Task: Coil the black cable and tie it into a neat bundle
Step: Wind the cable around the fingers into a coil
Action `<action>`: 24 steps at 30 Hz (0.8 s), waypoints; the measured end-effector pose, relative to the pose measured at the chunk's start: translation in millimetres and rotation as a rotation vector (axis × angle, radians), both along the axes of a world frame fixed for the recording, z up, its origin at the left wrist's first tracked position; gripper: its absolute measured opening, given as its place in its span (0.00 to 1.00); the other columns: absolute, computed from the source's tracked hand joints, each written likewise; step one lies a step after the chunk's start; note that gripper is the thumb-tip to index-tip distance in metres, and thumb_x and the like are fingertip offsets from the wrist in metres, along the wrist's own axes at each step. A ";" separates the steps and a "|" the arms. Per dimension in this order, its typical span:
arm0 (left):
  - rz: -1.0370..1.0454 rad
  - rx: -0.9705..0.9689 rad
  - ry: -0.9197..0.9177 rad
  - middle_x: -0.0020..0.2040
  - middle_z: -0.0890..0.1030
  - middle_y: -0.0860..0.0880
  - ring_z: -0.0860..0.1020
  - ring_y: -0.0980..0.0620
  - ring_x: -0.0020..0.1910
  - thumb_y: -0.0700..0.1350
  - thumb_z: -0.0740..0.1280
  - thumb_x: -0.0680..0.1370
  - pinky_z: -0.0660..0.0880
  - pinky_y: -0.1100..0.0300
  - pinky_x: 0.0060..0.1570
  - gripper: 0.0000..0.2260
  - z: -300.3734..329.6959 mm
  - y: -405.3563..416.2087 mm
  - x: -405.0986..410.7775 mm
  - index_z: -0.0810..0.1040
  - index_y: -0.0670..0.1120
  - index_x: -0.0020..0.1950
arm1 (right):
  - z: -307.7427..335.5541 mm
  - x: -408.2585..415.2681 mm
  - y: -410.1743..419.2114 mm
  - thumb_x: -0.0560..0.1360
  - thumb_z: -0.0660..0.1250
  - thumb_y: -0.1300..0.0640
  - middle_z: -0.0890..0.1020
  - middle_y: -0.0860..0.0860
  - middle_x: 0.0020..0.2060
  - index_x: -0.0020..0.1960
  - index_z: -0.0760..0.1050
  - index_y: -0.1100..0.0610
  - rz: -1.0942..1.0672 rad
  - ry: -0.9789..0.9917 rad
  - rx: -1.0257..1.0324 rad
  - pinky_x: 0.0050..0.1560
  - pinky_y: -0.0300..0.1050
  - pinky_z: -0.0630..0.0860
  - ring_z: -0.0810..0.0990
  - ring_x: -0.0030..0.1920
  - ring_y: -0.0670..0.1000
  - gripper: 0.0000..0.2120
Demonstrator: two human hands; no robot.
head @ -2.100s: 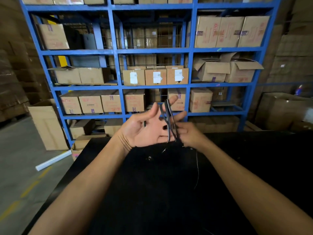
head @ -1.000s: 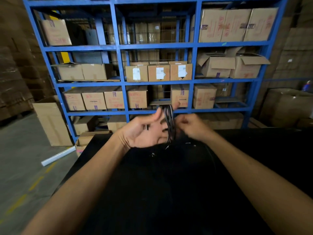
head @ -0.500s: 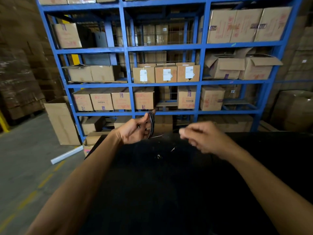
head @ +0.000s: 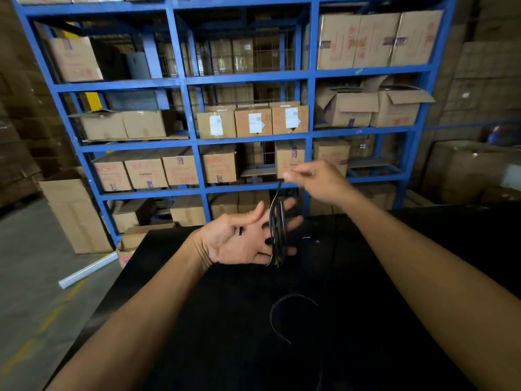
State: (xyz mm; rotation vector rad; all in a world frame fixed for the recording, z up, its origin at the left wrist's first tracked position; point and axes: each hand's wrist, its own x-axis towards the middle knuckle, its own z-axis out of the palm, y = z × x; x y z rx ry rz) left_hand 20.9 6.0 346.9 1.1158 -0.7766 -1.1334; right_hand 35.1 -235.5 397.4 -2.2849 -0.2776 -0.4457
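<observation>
Centrally, black cable loops wrap my left hand, whose fingers are spread flat, palm up. At one o'clock my right hand pinches a strand rising from the coil. Slack curls on the black table at six o'clock; blue shelves stand at twelve.

— What sort of place is this?
— A warehouse: a tall blue steel rack packed with cardboard cartons, some with white labels.
— Anything else?
— More cartons stacked along the walls, a bare concrete floor.
</observation>
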 end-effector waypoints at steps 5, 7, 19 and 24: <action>0.037 -0.190 0.025 0.83 0.47 0.46 0.62 0.34 0.74 0.56 0.52 0.84 0.52 0.34 0.74 0.25 26.3 6.4 11.9 0.53 0.56 0.82 | -75.1 -14.6 25.2 0.81 0.62 0.44 0.82 0.46 0.34 0.41 0.82 0.45 0.094 0.246 0.086 0.32 0.40 0.76 0.79 0.30 0.42 0.14; 0.116 -0.232 0.059 0.83 0.44 0.47 0.66 0.34 0.71 0.56 0.50 0.85 0.50 0.35 0.74 0.25 29.5 11.9 21.8 0.52 0.56 0.82 | -97.4 -31.9 38.5 0.79 0.59 0.35 0.78 0.45 0.28 0.42 0.82 0.43 0.104 0.301 0.100 0.25 0.36 0.70 0.73 0.25 0.39 0.19; 0.495 0.058 0.093 0.58 0.82 0.46 0.80 0.49 0.47 0.56 0.55 0.85 0.77 0.55 0.50 0.22 -10.6 45.7 51.1 0.63 0.55 0.79 | -38.0 -91.5 24.9 0.79 0.66 0.44 0.79 0.44 0.26 0.41 0.83 0.49 0.210 0.200 0.013 0.28 0.32 0.69 0.74 0.25 0.39 0.12; 0.361 0.243 0.005 0.77 0.67 0.40 0.71 0.42 0.69 0.57 0.58 0.84 0.71 0.49 0.67 0.26 -5.5 20.5 41.0 0.63 0.48 0.79 | 15.2 -65.9 18.6 0.75 0.71 0.45 0.78 0.44 0.25 0.41 0.83 0.51 0.149 0.187 -0.025 0.27 0.37 0.68 0.71 0.23 0.41 0.11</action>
